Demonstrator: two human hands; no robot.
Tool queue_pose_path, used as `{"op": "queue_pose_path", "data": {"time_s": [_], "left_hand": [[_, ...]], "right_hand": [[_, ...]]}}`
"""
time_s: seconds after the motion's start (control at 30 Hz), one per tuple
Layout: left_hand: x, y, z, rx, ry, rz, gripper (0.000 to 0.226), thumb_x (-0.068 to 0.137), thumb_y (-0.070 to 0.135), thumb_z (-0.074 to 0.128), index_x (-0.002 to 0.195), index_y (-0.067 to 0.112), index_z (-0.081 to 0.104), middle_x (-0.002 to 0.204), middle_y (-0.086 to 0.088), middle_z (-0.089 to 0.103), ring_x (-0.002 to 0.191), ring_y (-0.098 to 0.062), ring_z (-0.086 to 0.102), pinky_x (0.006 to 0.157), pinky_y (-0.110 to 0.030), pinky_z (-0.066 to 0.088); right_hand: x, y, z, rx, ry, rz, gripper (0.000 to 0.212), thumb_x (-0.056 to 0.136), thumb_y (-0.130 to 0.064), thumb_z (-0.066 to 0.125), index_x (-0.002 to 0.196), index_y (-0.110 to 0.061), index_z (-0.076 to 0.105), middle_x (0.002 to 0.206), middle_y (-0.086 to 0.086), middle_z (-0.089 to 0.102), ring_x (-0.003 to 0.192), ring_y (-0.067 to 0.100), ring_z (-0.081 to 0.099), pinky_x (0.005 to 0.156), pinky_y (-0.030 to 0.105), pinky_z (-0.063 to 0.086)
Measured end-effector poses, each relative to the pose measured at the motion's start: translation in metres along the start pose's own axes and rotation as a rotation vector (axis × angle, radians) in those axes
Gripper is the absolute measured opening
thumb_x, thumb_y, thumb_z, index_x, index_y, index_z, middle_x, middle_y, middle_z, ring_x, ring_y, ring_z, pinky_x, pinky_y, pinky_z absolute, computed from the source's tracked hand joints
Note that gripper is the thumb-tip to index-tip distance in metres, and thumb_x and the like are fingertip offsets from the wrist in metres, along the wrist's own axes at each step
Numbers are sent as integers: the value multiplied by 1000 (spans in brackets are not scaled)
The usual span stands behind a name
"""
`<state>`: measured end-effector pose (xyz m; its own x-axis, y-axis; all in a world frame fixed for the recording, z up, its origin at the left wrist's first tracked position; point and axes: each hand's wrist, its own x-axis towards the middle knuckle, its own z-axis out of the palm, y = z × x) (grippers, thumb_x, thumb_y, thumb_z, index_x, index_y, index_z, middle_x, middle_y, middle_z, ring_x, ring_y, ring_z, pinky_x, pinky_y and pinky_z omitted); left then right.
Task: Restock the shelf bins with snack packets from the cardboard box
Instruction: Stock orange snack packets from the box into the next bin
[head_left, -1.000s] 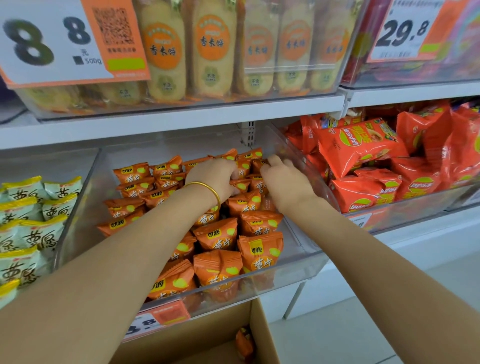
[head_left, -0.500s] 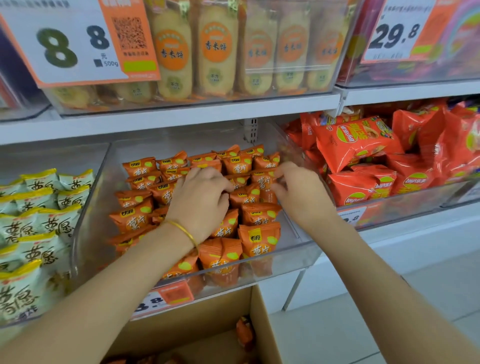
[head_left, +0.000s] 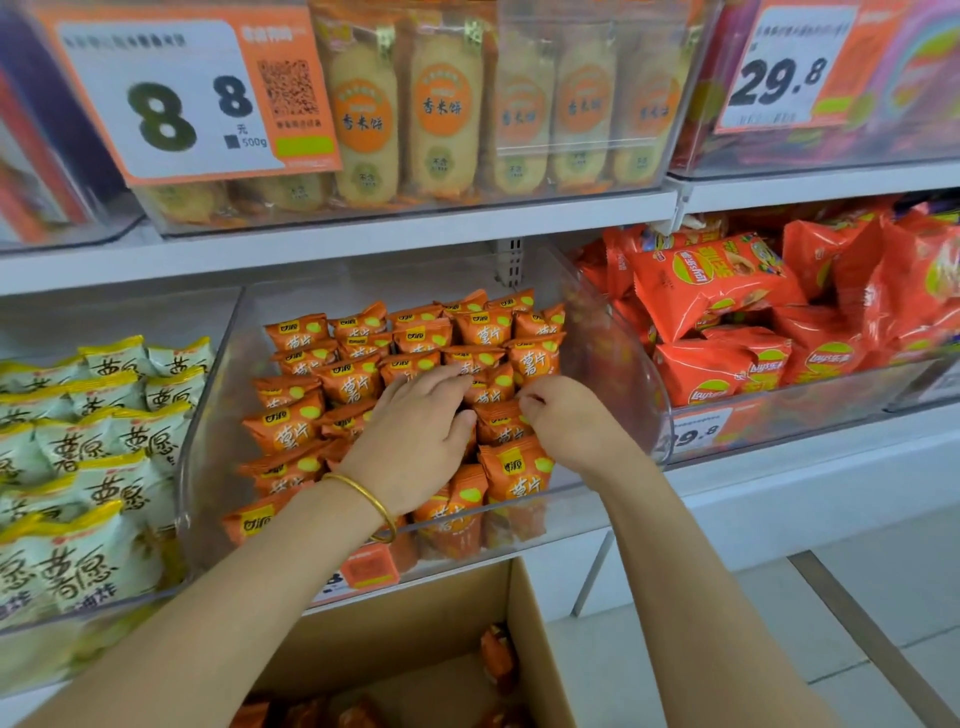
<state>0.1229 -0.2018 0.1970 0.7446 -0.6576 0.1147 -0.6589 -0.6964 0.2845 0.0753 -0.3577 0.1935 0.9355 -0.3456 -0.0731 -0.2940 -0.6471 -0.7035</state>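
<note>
Small orange snack packets (head_left: 358, 382) stand in rows inside a clear plastic shelf bin (head_left: 631, 364) on the middle shelf. My left hand (head_left: 421, 441), with a gold bangle on the wrist, rests flat with fingers extended on the packets in the middle rows. Just to its right, my right hand (head_left: 569, 423) has its fingers curled and pinches the top edge of one orange packet (head_left: 498, 423). Below the shelf stands the open cardboard box (head_left: 524, 613), with a few orange packets (head_left: 498, 657) lying inside.
A bin of pale green and yellow packets (head_left: 88, 441) sits on the left, and a bin of red chip bags (head_left: 727, 296) on the right. The shelf above carries rice cracker packs (head_left: 441, 114) and price signs. Grey floor (head_left: 779, 623) shows at lower right.
Both hands have drawn back from the rear rows toward the middle of the bin. The back rows now stand uncovered and tidy.
</note>
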Motion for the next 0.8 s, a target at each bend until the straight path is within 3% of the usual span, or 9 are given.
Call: {"op": "queue_pose_path", "data": {"time_s": [0.1, 0.17, 0.3, 0.4, 0.5, 0.6, 0.7, 0.8], "left_hand": [[-1, -1, -3, -10, -2, 11, 46, 101, 29, 36, 146, 20, 33, 156, 3, 21, 144, -15, 16, 117, -33, 5], [-7, 1, -9, -29, 49, 14, 45, 99, 27, 40, 143, 18, 38, 155, 0, 25, 143, -17, 20, 117, -33, 10], [-56, 3, -23, -121, 316, 110, 35, 95, 16, 46, 128, 13, 57, 142, -2, 46, 132, -19, 36, 112, -29, 23], [-124, 0, -20, -169, 401, 249, 32, 89, 14, 43, 110, 14, 66, 127, 2, 57, 120, -15, 47, 103, -29, 33], [-195, -23, 9, -77, 219, 313, 30, 85, 13, 44, 100, 16, 69, 123, 2, 60, 114, -18, 51, 96, -30, 35], [-243, -63, 41, 23, -1, 252, 32, 85, 20, 40, 95, 23, 70, 124, 3, 61, 113, -18, 49, 92, -37, 43], [-262, -101, 53, 101, -84, 201, 36, 83, 23, 37, 91, 22, 72, 119, -2, 64, 108, -23, 57, 83, -42, 52], [-270, -125, 60, 147, -141, 142, 23, 84, 14, 51, 90, 17, 73, 117, -8, 66, 104, -31, 61, 79, -45, 54]], "right_hand": [[-5, -2, -2, -8, 13, -17, 29, 101, -12, 39, 112, 7, 57, 103, 20, 59, 95, 32, 55, 78, 37, 43], [-14, -6, -8, -33, 72, -17, 30, 102, -15, 39, 121, 4, 51, 110, 20, 59, 101, 33, 55, 81, 35, 42], [-57, -12, -18, -73, 354, -132, 27, 101, -7, 38, 121, 0, 54, 118, 18, 61, 112, 34, 54, 89, 38, 40], [-115, -20, 0, 124, 468, -349, 30, 96, -2, 39, 118, -5, 59, 111, 7, 65, 107, 20, 59, 92, 31, 46], [-164, -17, 48, 173, 299, -399, 37, 90, -3, 37, 119, -9, 60, 106, 1, 64, 99, 10, 61, 89, 21, 47], [-196, -3, 98, 100, 88, -256, 39, 95, 4, 37, 125, -12, 57, 111, -2, 60, 100, 10, 59, 93, 29, 48], [-209, 7, 137, -30, -2, -139, 37, 98, -3, 39, 130, -15, 53, 121, 1, 58, 104, 12, 58, 92, 26, 48], [-206, 17, 189, -132, -107, -60, 36, 99, -9, 41, 133, -16, 49, 125, 5, 56, 107, 20, 58, 88, 37, 51]]}}
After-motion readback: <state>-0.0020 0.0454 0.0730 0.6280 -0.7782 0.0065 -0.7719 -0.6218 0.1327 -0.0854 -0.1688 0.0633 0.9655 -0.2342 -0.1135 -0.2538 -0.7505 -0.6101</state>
